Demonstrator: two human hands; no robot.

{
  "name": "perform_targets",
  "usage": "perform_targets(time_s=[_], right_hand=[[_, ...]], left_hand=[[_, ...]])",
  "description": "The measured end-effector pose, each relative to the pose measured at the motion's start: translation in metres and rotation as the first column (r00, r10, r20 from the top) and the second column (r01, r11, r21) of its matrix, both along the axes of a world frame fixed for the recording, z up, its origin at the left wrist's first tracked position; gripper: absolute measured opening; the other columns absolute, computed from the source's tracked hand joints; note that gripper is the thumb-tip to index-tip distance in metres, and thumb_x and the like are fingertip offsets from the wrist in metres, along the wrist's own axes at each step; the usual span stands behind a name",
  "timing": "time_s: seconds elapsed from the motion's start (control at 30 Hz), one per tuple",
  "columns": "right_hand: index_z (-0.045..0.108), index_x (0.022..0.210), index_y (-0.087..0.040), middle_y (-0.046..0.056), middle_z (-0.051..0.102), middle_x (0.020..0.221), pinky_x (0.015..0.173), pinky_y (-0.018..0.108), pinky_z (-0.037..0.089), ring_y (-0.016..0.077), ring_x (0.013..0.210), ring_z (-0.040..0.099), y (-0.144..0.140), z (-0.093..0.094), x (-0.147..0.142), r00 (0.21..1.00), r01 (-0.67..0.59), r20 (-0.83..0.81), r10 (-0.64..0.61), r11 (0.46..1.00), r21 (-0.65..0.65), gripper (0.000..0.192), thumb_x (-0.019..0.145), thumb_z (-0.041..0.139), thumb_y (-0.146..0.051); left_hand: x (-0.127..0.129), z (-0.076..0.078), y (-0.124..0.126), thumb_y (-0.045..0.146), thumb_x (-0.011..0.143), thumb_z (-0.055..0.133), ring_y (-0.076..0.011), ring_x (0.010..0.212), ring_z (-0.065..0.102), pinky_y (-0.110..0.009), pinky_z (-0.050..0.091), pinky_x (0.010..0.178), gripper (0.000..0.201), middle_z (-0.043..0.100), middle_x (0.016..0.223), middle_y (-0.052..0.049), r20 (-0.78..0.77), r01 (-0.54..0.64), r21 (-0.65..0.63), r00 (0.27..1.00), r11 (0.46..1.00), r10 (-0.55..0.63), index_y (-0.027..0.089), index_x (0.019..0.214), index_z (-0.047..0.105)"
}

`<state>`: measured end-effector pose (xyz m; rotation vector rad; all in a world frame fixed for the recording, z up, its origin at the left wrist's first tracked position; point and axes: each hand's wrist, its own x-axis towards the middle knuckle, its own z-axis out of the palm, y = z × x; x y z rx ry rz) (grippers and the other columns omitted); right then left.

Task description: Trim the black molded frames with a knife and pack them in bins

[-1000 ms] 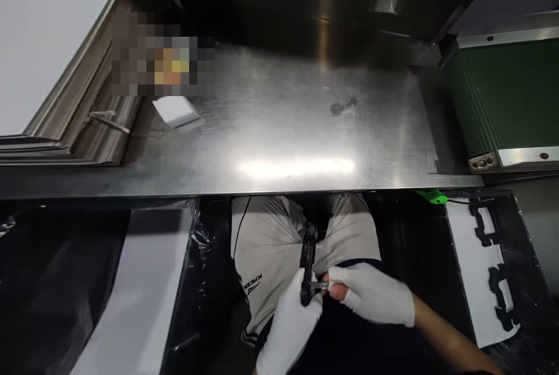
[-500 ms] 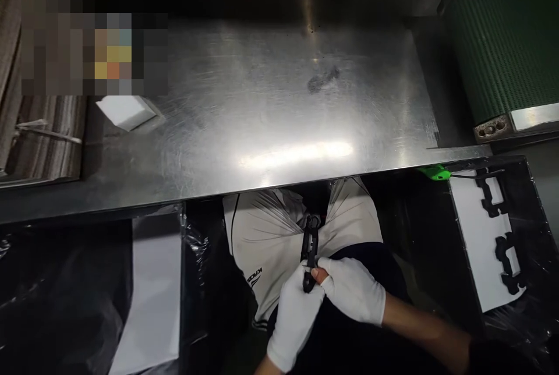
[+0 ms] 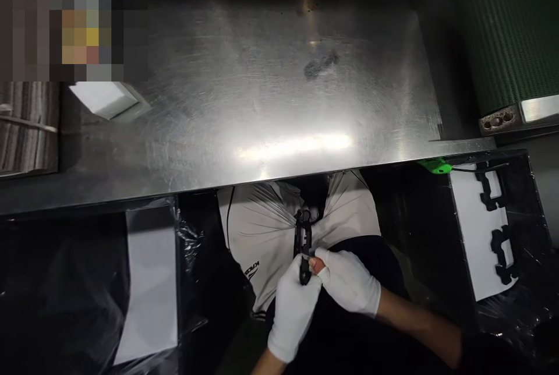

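We are holding a slim black part (image 3: 302,241) down in our lap, below the near edge of the tabletop (image 3: 271,107). Our left hand (image 3: 293,311) is closing around the part's lower end, so that end is hidden inside the white glove. Our right hand (image 3: 349,282) is pinching in from the side at the same spot, its bare fingertip poking through the glove; something small and pale is showing between the two hands, too tiny to identify. The part's upper end is blending into dark shadow between our knees, so its outline is hard to read.

The steel tabletop is shining with scratches and a dark smudge (image 3: 321,64) toward its far edge. A white block (image 3: 102,98) is lying near its left edge, beside a blurred patch. A green conveyor belt (image 3: 506,31) is running off past the right edge, cut off by the frame. Below the tabletop's right corner, a white sheet (image 3: 474,235) carrying black parts is sitting in a dark plastic-lined bin.
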<state>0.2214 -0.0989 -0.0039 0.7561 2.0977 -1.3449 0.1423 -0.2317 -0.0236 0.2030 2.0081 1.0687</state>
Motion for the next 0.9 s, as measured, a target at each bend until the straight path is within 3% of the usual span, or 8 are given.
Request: perform_targets(time_s=[0.1, 0.2, 0.3, 0.37, 0.43, 0.5, 0.57, 0.9], right_hand=[[0.052, 0.086, -0.023, -0.002, 0.062, 0.075, 0.063, 0.028, 0.037, 0.0154, 0.065, 0.058, 0.018, 0.001, 0.011, 0.990, 0.014, -0.135, -0.029, 0.994, -0.111, 0.047, 0.119, 0.034, -0.051], [0.044, 0.082, -0.024, -0.003, 0.054, 0.072, 0.061, 0.028, 0.037, 0.0149, 0.063, 0.050, 0.038, 0.005, 0.027, 0.975, 0.086, -0.186, -0.124, 0.976, -0.198, 0.063, 0.114, 0.023, -0.074], [0.048, 0.085, -0.024, -0.002, 0.057, 0.076, 0.062, 0.027, 0.039, 0.0152, 0.066, 0.052, 0.038, 0.007, 0.040, 0.982, 0.058, -0.161, -0.096, 0.973, -0.225, 0.070, 0.110, 0.017, -0.081], [0.053, 0.089, -0.023, -0.001, 0.062, 0.077, 0.062, 0.027, 0.037, 0.0154, 0.066, 0.056, 0.026, 0.007, 0.045, 0.992, -0.034, -0.124, 0.015, 0.987, -0.157, 0.067, 0.114, 0.018, -0.074], [0.058, 0.095, -0.023, 0.000, 0.069, 0.078, 0.060, 0.028, 0.033, 0.0160, 0.065, 0.061, 0.010, 0.006, 0.047, 0.988, -0.143, -0.057, 0.142, 0.989, -0.030, 0.060, 0.117, 0.021, -0.065], [0.062, 0.102, -0.023, 0.002, 0.075, 0.083, 0.059, 0.029, 0.030, 0.0174, 0.067, 0.067, -0.003, 0.005, 0.046, 0.973, -0.229, 0.011, 0.229, 0.970, 0.077, 0.053, 0.118, 0.026, -0.059], [0.064, 0.108, -0.023, 0.003, 0.079, 0.087, 0.059, 0.030, 0.027, 0.0190, 0.070, 0.073, -0.009, 0.006, 0.042, 0.960, -0.279, 0.070, 0.272, 0.950, 0.141, 0.048, 0.119, 0.029, -0.053], [0.067, 0.111, -0.023, 0.004, 0.082, 0.091, 0.058, 0.032, 0.028, 0.0218, 0.076, 0.079, -0.010, 0.013, 0.031, 0.935, -0.337, 0.178, 0.306, 0.923, 0.186, 0.044, 0.120, 0.032, -0.048]], left_hand=[[-0.010, 0.011, -0.008, 0.046, 0.092, 0.065, -0.0230, 0.075, 0.067, -0.034, 0.059, 0.073, 0.023, 0.071, 0.080, -0.003, 0.012, 0.092, 0.042, 0.996, 0.995, -0.093, 0.023, 0.091, 0.065], [-0.020, 0.023, -0.022, 0.053, 0.106, 0.049, -0.0230, 0.081, 0.071, -0.036, 0.061, 0.081, 0.034, 0.075, 0.095, -0.006, 0.104, 0.223, 0.157, 0.965, 0.962, -0.240, 0.024, 0.111, 0.066], [-0.018, 0.022, -0.033, 0.053, 0.105, 0.051, -0.0267, 0.080, 0.074, -0.038, 0.059, 0.076, 0.034, 0.077, 0.093, -0.009, -0.111, 0.336, -0.003, 0.936, 0.942, -0.334, 0.023, 0.109, 0.067], [-0.010, 0.014, -0.036, 0.049, 0.098, 0.061, -0.0303, 0.075, 0.074, -0.039, 0.057, 0.071, 0.028, 0.075, 0.080, -0.009, -0.363, 0.391, -0.227, 0.816, 0.892, -0.450, 0.022, 0.101, 0.067], [-0.001, 0.005, -0.036, 0.045, 0.094, 0.067, -0.0306, 0.062, 0.069, -0.039, 0.052, 0.063, 0.023, 0.066, 0.064, -0.006, -0.545, 0.395, -0.396, 0.625, 0.829, -0.559, 0.022, 0.089, 0.065], [0.007, 0.000, -0.036, 0.042, 0.091, 0.069, -0.0299, 0.057, 0.065, -0.039, 0.049, 0.061, 0.022, 0.060, 0.057, -0.004, -0.652, 0.376, -0.475, 0.457, 0.796, -0.605, 0.023, 0.082, 0.062], [0.010, -0.001, -0.035, 0.041, 0.091, 0.070, -0.0293, 0.057, 0.065, -0.039, 0.049, 0.062, 0.022, 0.059, 0.058, -0.004, -0.702, 0.361, -0.489, 0.377, 0.794, -0.604, 0.022, 0.082, 0.063], [0.012, 0.003, -0.031, 0.040, 0.093, 0.067, -0.0255, 0.056, 0.061, -0.038, 0.048, 0.063, 0.023, 0.060, 0.060, -0.004, -0.745, 0.347, -0.468, 0.340, 0.813, -0.574, 0.022, 0.079, 0.061]])
